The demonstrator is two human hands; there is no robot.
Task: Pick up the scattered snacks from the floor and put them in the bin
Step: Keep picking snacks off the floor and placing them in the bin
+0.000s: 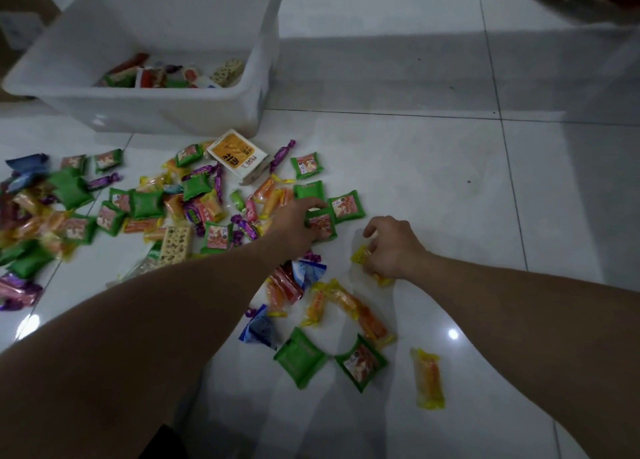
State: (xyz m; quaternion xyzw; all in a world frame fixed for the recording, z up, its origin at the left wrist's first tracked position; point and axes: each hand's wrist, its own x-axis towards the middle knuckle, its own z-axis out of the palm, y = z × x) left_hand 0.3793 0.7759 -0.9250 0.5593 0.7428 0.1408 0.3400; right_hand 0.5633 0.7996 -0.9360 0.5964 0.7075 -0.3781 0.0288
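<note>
A glossy white tiled floor (433,168) is seen in dim light, crossed by grey joints. At the upper left a large white plastic bin (173,112) stands on it, and a thin layer of wrapped snacks is seen on its bottom. In front of the bin and out to the left edge of view the scattered snacks (145,204) are spread: green square packets, orange sticks in yellow film, purple twist-wrapped sweets, blue pouches and a pale nut bar. Among them, just beside the bin's near wall, an orange and white cardboard box (235,154) is laid flat with one end open.

The left hand (294,226) is stretched to the right edge of the heap, and a green square foil packet (323,226) is pinched between its thumb and curled fingers. The right hand (394,247) is held apart from it, further right, with its fingers curled down round a yellow-wrapped orange stick (360,256) lying on the tile. The stick is judged to be grasped, though the fingertips are hidden.

The packets are judged light, soft and puffed with air, and the film slick and crinkly. Each is best taken across its body or by a crimped end, without hard squeezing, since the contents may be crumbled. Most of the task is judged undone.
</note>
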